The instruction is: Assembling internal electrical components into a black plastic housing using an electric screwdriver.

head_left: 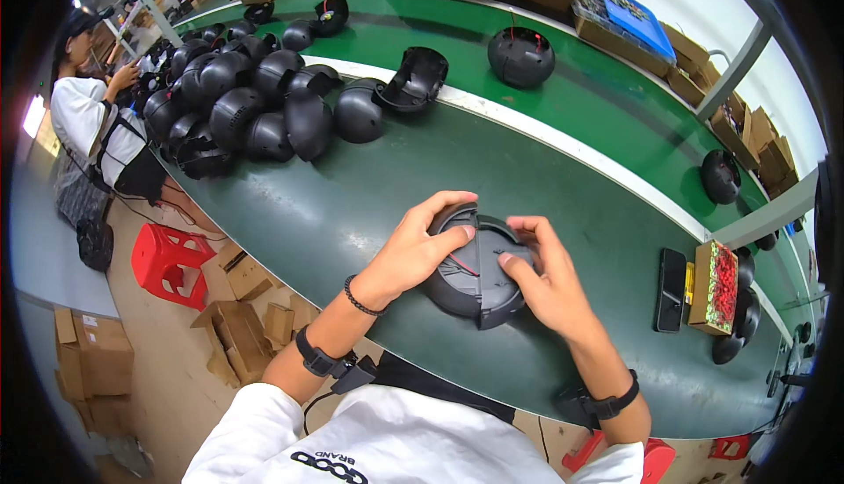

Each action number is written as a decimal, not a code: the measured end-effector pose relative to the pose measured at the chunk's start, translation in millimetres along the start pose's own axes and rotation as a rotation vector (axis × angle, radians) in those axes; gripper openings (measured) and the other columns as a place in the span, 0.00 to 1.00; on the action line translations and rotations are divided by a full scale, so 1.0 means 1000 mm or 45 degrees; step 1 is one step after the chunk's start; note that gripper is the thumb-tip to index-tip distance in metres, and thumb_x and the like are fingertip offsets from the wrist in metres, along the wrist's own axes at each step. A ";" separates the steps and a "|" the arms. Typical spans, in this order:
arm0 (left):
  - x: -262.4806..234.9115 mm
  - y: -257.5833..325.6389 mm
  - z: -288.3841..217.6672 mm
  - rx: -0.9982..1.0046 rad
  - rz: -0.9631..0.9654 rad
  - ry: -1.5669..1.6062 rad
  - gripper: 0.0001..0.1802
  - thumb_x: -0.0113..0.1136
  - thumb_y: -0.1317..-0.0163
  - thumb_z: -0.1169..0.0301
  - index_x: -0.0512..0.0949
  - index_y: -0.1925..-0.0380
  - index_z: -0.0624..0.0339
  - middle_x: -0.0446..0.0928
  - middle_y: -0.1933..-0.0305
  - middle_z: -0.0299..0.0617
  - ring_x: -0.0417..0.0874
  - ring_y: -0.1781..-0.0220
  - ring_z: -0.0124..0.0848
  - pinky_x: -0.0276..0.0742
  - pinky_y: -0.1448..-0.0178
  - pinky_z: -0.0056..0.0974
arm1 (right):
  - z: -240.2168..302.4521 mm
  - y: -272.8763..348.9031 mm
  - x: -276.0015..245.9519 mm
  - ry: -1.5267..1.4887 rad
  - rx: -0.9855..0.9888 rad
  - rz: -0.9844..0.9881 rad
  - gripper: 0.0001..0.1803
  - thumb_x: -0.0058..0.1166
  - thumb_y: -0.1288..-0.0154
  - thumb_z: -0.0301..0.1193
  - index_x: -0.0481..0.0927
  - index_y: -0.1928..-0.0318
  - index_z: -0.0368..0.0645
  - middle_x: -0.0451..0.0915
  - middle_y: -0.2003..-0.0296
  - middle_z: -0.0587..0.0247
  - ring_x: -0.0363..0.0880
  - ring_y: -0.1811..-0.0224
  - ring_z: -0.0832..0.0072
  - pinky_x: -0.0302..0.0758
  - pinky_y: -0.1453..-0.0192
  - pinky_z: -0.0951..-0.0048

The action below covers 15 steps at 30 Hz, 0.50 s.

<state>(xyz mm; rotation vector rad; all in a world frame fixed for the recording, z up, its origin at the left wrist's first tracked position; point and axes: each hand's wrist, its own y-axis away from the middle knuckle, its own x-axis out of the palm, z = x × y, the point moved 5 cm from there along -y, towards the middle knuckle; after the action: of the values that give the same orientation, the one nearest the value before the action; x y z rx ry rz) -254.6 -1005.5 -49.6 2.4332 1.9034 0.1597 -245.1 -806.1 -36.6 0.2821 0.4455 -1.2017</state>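
In front of me, low over the green bench, is a round black plastic housing (499,283) made of two half shells that meet along a straight seam. A short red wire shows inside the left half. My left hand (411,251) grips the left half, its thumb on the upper inner edge and its fingers round the back rim. On the other side, my right hand (556,289) is closed on the right half, with the thumb pressed on its flat face and the fingers over the outer rim. The fingertips behind the rims are partly hidden.
A heap of black curved shells (236,115) covers the bench's far left. A black round unit (521,58) sits on the bright green strip behind. At right lie a phone (671,291) and a box of small red parts (723,286). Another person (92,123) works at left, near a red stool (169,264).
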 end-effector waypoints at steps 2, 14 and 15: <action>0.008 -0.005 0.000 0.027 0.021 -0.041 0.24 0.61 0.28 0.73 0.76 0.33 0.63 0.79 0.37 0.40 0.78 0.36 0.27 0.75 0.33 0.33 | -0.008 0.001 0.009 -0.465 -0.144 -0.152 0.28 0.55 0.31 0.26 0.73 0.31 0.36 0.80 0.40 0.48 0.79 0.34 0.59 0.72 0.27 0.63; 0.019 0.002 -0.001 0.011 0.107 0.008 0.26 0.59 0.29 0.75 0.74 0.32 0.68 0.79 0.34 0.46 0.77 0.32 0.32 0.71 0.26 0.37 | -0.012 0.002 0.011 -0.630 -0.120 -0.244 0.28 0.48 0.39 0.20 0.77 0.36 0.34 0.81 0.41 0.52 0.78 0.35 0.65 0.70 0.27 0.65; 0.018 0.001 -0.001 0.038 0.111 -0.003 0.26 0.59 0.29 0.75 0.73 0.32 0.68 0.79 0.34 0.47 0.77 0.31 0.32 0.71 0.26 0.38 | -0.011 0.002 0.012 -0.624 -0.131 -0.243 0.28 0.48 0.39 0.20 0.77 0.36 0.35 0.81 0.41 0.51 0.78 0.35 0.64 0.70 0.27 0.65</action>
<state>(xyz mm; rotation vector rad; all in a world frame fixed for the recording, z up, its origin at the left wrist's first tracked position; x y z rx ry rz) -249.4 -988.3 -47.7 2.5361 1.8121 0.1321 -242.3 -810.3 -51.9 -0.1488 0.1060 -1.3772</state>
